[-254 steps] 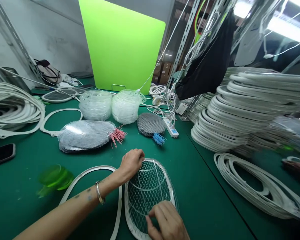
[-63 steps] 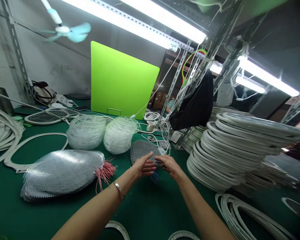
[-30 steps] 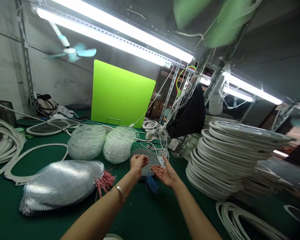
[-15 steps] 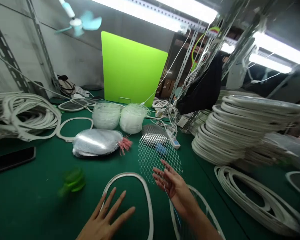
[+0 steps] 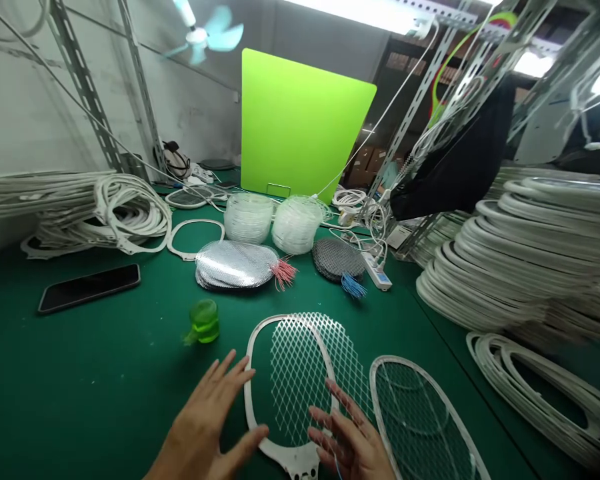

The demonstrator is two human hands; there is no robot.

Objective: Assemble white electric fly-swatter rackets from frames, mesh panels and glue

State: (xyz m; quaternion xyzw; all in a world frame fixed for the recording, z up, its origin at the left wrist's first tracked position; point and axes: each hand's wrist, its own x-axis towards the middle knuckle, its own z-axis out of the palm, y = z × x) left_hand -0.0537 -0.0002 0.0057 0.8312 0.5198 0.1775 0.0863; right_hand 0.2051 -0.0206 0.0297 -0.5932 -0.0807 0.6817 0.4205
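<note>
A white oval racket-style frame lies on the green table in front of me. My left hand is at its left side, fingers spread, with the fingertips by the rim. An oval silver mesh sheet lies over the frame, sticking out past its upper right edge. My right hand is at the mesh's lower end, fingers half curled around its edge; a thin blue wire runs down by the palm. To the right is another white frame with mesh across it.
Behind lie silver mesh sheets with red wires and dark mesh sheets with blue wires. A green translucent object and a phone are left. Stacked white frames stand left and right. A power strip lies behind.
The view has shifted left. My right hand has brought the mesh from beyond the frame down over it. My left hand stays spread by the frame's left side.
</note>
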